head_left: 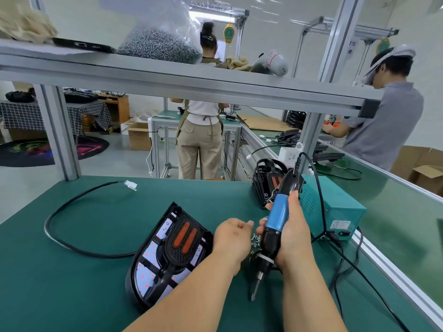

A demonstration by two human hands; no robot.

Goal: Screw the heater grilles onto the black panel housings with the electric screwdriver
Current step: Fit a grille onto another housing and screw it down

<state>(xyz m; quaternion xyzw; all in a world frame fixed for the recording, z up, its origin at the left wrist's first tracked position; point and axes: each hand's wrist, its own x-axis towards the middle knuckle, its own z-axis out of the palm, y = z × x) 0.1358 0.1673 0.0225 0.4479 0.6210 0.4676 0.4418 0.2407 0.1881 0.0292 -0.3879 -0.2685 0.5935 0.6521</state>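
- Green matting (96, 295) across the bench. On it, left of centre, black panel housing (153, 267) lying face up, with heater grille (183, 238) and its two orange bars seated in the middle.
- Right hand (293, 236) wrapped round the blue-and-black electric screwdriver (275, 224), bit pointing down and towards the body, off to the right of the housing and not touching it.
- Left hand (233, 238) with fingers curled over the loose screws (255, 240) scattered between housing and driver; cannot tell whether a screw is pinched.
- Reads as the screw-fetching step: grille in place, driver not yet at any hole.
- Next, probably: one screw set on the bit or into a grille hole, then the bit swung across over the housing and held square to the hole before pressing.
- More housings (268, 183) standing on edge behind the driver, beside a teal power box (340, 207) with the driver's cord running to it.
- Label on the box front too small to read; no brand legible on the driver; hanging signs at the back unreadable as well.
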